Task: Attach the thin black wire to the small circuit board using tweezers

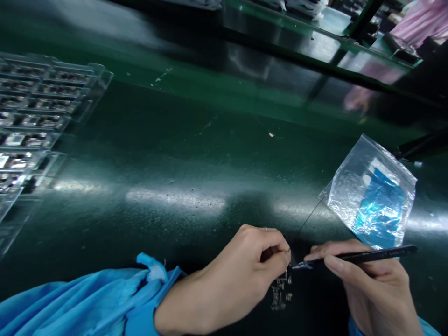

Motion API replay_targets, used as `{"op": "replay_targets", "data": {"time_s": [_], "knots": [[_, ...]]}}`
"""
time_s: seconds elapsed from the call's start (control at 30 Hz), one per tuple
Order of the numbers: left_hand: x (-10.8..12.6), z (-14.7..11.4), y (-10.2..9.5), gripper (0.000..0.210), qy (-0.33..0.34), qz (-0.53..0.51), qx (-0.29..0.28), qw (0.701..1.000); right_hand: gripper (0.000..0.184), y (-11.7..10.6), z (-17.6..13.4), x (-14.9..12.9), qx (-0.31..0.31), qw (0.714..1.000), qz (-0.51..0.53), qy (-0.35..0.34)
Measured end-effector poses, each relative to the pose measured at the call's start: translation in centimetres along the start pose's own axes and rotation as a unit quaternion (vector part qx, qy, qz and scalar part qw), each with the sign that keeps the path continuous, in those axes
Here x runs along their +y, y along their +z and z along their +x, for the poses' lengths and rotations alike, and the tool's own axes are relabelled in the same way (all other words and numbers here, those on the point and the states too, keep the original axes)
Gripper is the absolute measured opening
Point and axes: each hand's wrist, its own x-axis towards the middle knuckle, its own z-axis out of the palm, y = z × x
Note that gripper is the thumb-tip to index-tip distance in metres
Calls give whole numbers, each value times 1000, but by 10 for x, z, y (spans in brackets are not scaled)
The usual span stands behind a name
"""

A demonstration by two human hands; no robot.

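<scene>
On the green bench [196, 154], between a parts tray [31, 121] and a clear bag [373, 191], lay a small dark board [282, 291]. The left hand [241, 275] pinched shut at its edge; the right hand [371, 280] gripped tweezers [353, 257], tip at the board, seemingly mid-placement, needing steady fine aim.

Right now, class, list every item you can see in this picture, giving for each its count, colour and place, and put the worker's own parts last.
Dark green work surface: one, spans the whole view.
Clear plastic component trays: a stack, count unclear, transparent with small parts, far left.
Clear plastic zip bag with blue contents: one, right of centre.
Small dark circuit board: one, black with pale markings, between the hands.
Black slim tweezers: one, in the right hand, tip at the board.
Another person in pink: one, top right, blurred.
Blue sleeve: bottom left.
Left hand: pinched at the board's top.
Right hand: grips tweezers.
</scene>
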Motion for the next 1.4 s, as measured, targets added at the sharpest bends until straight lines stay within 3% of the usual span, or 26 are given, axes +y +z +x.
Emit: {"op": "replay_targets", "data": {"time_s": [0.33, 0.7, 0.9, 1.0, 1.13, 1.23, 1.4], "knots": [[-2, 0, 0, 24, 4, -1, 1, 1000, 4, 1, 0, 1, -16, 1000, 0, 6], [-1, 4, 0, 23, 3, 0, 10, 1000, 5, 5, -2, 0, 12, 1000, 6, -3], [-4, 1, 1, 24, 4, -9, 6, 1000, 5, 2, -1, 3, 16, 999, -12, -30], [-4, 0, 2, 24, 1, -15, 5, 1000, 3, -3, 0, 7, -12, 996, -39, -75], [-4, 2, 2, 23, 9, -20, 11, 1000, 10, -10, 3, 11, -70, 978, -99, -169], [-4, 3, 2, 23, 12, -22, 17, 1000, 14, -12, 3, 11, -57, 961, -157, -221], [-6, 3, 3, 23, 18, -29, 21, 999, 21, -12, -4, 2, -88, 893, -324, -299]]}}
